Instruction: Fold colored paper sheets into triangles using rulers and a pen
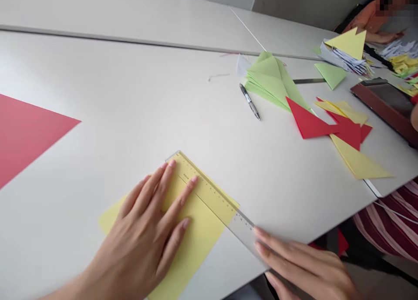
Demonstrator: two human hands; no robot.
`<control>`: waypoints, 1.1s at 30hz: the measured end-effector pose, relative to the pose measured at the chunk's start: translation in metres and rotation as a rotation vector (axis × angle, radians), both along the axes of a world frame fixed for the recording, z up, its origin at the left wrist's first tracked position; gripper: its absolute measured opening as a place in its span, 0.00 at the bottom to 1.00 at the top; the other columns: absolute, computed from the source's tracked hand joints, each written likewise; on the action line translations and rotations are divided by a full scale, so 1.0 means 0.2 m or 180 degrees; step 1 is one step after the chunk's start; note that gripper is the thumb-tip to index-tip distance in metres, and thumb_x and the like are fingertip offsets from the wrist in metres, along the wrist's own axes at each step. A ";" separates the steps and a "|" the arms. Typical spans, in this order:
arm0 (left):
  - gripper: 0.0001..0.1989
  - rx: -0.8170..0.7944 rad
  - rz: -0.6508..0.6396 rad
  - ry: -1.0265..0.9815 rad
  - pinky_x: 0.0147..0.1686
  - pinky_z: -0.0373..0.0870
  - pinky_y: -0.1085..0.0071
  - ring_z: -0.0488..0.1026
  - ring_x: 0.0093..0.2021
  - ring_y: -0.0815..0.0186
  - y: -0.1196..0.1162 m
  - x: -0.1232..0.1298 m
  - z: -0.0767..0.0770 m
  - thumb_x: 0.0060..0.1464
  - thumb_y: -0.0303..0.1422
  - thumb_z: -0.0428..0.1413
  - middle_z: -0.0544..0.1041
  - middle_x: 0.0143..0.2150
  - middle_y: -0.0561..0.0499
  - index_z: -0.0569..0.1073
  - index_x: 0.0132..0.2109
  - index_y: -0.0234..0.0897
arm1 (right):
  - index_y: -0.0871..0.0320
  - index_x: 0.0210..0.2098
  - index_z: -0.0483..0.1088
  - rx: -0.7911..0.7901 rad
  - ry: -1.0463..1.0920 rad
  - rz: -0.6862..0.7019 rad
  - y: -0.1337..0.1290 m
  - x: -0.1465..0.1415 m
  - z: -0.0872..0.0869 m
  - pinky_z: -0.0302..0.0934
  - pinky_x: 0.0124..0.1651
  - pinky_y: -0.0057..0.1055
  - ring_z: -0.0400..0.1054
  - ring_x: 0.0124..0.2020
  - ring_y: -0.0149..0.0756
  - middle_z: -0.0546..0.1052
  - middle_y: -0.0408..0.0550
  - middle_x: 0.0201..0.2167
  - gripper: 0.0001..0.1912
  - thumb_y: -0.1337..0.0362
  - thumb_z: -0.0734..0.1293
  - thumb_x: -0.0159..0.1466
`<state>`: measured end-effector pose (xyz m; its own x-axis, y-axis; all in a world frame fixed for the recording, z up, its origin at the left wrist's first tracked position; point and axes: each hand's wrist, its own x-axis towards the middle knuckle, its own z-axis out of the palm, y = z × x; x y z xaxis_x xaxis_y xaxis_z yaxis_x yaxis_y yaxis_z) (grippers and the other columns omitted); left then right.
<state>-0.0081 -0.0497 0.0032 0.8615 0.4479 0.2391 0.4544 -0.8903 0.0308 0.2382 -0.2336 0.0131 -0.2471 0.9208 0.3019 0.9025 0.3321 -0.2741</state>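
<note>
Left hand [143, 226] spread flat, pressing a yellow paper sheet [192, 243] to the white table [163, 117]; a red paper sheet [29, 134] lies well left of it. Right hand [303, 265] lies along the clear ruler [241, 230], just past the table's near edge [326, 239]; pinching or not, I cannot tell. Ruler points down-right across the sheet's far end; sheet's long axis runs down-left, under my left palm.

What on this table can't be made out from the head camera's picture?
In the head view:
Numbers on the ruler: too blurred and small to read.
Most of the yellow paper: hidden under the left hand.
Near end of the ruler: hidden by the right hand.
Red sheet: cut off by the left edge.
</note>
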 end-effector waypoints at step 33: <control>0.30 -0.0166 -0.0009 -0.0194 0.64 0.50 0.52 0.47 0.70 0.46 0.01 0.02 0.00 0.67 0.38 0.35 0.48 0.71 0.38 0.42 0.71 0.33 | 0.64 0.54 0.70 -0.0092 0.0269 -0.0070 0.02 0.05 0.05 0.72 0.46 0.28 0.75 0.47 0.34 0.75 0.52 0.54 0.21 0.76 0.66 0.61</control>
